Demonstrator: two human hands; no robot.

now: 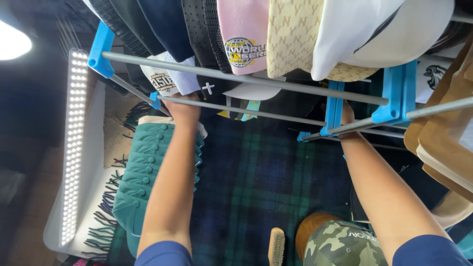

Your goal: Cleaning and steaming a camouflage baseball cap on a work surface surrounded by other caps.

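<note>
Under the grey metal hat rack (246,79), left hand (183,109) reaches at eleven o'clock, right hand (347,116) at one o'clock; both grips hidden, cannot tell.

Both arms reach up under a cap rack (246,79) with grey rods and blue brackets. Left hand (183,109) at 11 o'clock on the lower rod; right hand (346,116) at 1 o'clock behind a bracket, grip hidden. Teal caps stack (140,172) at 9, camo cap (340,244) at 5, brush (277,246) at 6, plaid cloth (256,172) underneath.

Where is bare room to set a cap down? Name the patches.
Free: the plaid blanket between the two forearms. Crowded: the rack rails packed with caps, the green cap stack at left, and the camouflage cap and brush below.
</note>
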